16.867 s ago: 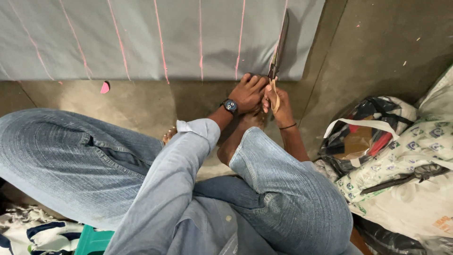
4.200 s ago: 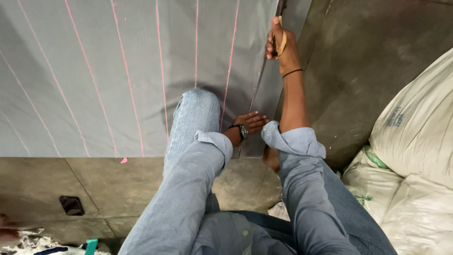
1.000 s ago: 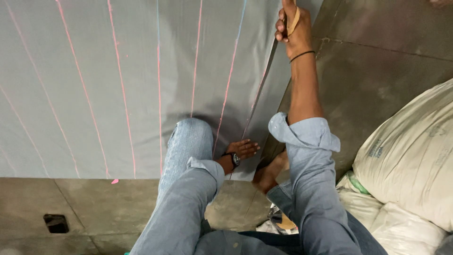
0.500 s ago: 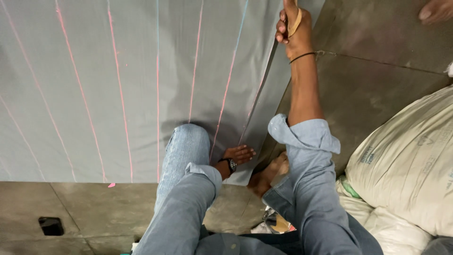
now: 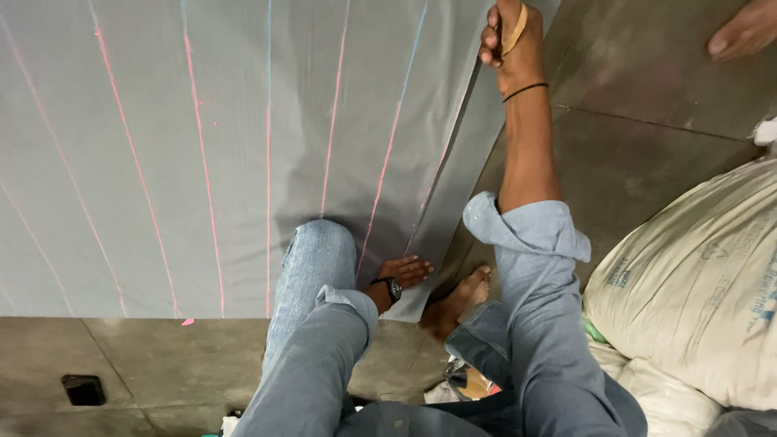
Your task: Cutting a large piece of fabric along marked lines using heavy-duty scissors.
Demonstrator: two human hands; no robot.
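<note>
The right hand (image 5: 511,44) is stretched far forward at the top of the view, its grip closed around a tan looped handle (image 5: 515,28); what the handle belongs to is cut off at the frame edge and cannot be told. A thin black band (image 5: 524,91) circles that wrist. The hand sits right at the right-hand edge of a wide grey fabric sheet (image 5: 162,146) spread flat on the floor (image 5: 631,146), where a narrow strip of the cloth stands apart from the main piece along a long straight line. The left hand (image 5: 405,271), wearing a black wristwatch (image 5: 392,287), lies flat with fingers spread on the near right corner of the sheet, pressing it down and grasping nothing. Pink chalk lines (image 5: 328,154) run lengthwise over the cloth. A bare foot (image 5: 457,303) rests on the floor just beside that corner. Large white woven sacks (image 5: 688,283) lie to the right, and another person's bare foot (image 5: 745,32) shows at the top right corner.
</note>
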